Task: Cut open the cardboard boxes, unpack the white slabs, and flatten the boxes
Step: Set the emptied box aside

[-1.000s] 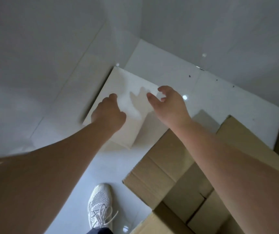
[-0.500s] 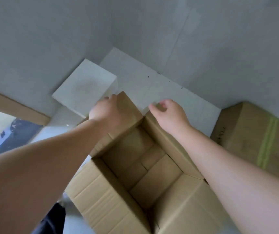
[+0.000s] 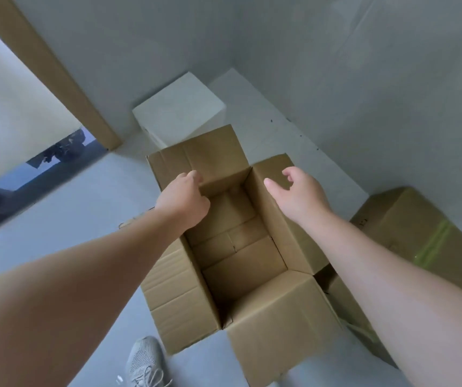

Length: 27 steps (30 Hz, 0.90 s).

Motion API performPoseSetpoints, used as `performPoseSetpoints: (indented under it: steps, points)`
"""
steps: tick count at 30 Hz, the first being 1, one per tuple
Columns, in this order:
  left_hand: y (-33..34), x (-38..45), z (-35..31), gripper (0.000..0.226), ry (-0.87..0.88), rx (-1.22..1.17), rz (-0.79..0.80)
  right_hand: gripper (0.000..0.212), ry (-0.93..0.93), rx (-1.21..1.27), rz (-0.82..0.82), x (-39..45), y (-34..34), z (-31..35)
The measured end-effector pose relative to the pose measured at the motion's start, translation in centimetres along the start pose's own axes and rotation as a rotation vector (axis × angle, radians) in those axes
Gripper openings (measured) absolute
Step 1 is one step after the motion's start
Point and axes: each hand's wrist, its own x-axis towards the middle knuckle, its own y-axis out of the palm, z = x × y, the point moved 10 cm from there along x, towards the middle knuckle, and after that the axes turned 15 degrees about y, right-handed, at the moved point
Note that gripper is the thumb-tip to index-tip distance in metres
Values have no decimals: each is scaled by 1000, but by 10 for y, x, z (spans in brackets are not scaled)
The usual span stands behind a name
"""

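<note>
Two bare hands reach over an open brown cardboard box [image 3: 241, 263] that sits on the pale grey floor [image 3: 65, 216]. The box has nothing inside, and its four flaps are folded out. The left hand [image 3: 183, 199] is at the far left corner of the box, with its fingers curled over the rim where the far flap bends. It looks like it holds that edge, but the fingertips are hidden. The right hand [image 3: 298, 195] is just above the right side flap. Its fingers are loosely bent and its thumb sticks out, and it holds nothing. I cannot tell if it touches the flap. A stack of white square slabs [image 3: 179, 113] sits on the floor just behind the box, close to the grey wall [image 3: 336, 65]. A closed brown cardboard box with a yellow-green tape strip [image 3: 420, 236] sits on the right, close to the open box. A light grey knit sneaker [image 3: 146, 364] is at the bottom, near the front of the open box.
</note>
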Motion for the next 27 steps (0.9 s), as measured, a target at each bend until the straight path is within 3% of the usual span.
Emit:
performPoseSetpoints:
  steps: [7,12,18,22,27]
  points:
    - [38,-54,6,51,-172,-11,-141,59,-216,-108,61,-4,45,-10]
    - [113,-95,14,53,-288,33,-176,59,-321,-252,82,12,72,-71]
    - [198,-104,57,68,-329,177,-169,53,-335,-485,-9,71,116,-137]
    - [241,-107,98,88,-377,233,-171,73,-275,-625,-119,113,155,-168]
    - [281,-109,131,98,-487,105,-170,74,-229,-639,-200,144,176,-185]
